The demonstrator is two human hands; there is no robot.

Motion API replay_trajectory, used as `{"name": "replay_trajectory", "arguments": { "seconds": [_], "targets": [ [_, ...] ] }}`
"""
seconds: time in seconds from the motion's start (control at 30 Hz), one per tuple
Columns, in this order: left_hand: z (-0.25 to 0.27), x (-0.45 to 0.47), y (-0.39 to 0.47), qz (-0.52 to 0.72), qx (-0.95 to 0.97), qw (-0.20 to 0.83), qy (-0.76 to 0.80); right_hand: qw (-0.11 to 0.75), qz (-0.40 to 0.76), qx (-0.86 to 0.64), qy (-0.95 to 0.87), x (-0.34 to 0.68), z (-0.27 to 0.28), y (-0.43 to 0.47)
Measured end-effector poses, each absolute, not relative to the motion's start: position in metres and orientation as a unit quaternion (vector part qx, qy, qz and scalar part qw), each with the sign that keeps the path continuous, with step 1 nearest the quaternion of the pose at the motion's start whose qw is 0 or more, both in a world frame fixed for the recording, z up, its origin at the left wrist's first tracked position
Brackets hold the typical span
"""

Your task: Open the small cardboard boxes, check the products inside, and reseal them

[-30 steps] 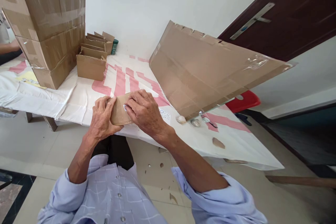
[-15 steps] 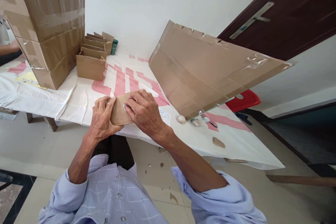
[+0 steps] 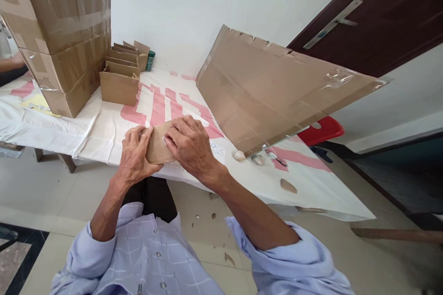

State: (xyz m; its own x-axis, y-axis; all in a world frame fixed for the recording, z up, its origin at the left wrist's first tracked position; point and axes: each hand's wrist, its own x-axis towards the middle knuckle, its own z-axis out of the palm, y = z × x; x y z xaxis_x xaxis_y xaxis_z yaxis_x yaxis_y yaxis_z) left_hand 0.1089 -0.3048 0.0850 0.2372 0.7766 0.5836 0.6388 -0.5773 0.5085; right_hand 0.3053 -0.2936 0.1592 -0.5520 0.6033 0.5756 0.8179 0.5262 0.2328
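A small flat cardboard box (image 3: 158, 146) is held at the near edge of the cloth-covered table. My left hand (image 3: 134, 154) grips its left end, thumb along the near side and fingers over the far side. Over the right part of the box, my right hand (image 3: 189, 145) is closed, its fingertips pinching a small white piece (image 3: 164, 139) against the top face. That piece looks like a sticker, mostly covered by the fingers. Just right of my right hand, partly hidden, lies a white sheet (image 3: 217, 149) printed with small outlined shapes.
Stacked taped cartons (image 3: 69, 50) stand at the left, beside several open small boxes (image 3: 119, 84) and a green container (image 3: 150, 61). A big cardboard panel (image 3: 263, 87) leans at the right. Tape rolls (image 3: 258, 160) and a cardboard scrap (image 3: 288, 186) lie near it. A person's arm (image 3: 12, 62) shows far left.
Both hands keep nearly the same place on the box. The right fingers have shifted very slightly over the white piece. The view has tilted a little.
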Motion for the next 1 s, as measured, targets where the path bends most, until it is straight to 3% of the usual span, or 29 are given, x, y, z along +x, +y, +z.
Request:
{"name": "replay_trajectory", "arguments": {
  "seconds": [1.0],
  "targets": [
    [0.0823,0.1140,-0.3051,0.424,0.770,0.074,0.471,0.217,-0.278,-0.420,-0.836,0.3035,0.1550,-0.2919]
  ]
}}
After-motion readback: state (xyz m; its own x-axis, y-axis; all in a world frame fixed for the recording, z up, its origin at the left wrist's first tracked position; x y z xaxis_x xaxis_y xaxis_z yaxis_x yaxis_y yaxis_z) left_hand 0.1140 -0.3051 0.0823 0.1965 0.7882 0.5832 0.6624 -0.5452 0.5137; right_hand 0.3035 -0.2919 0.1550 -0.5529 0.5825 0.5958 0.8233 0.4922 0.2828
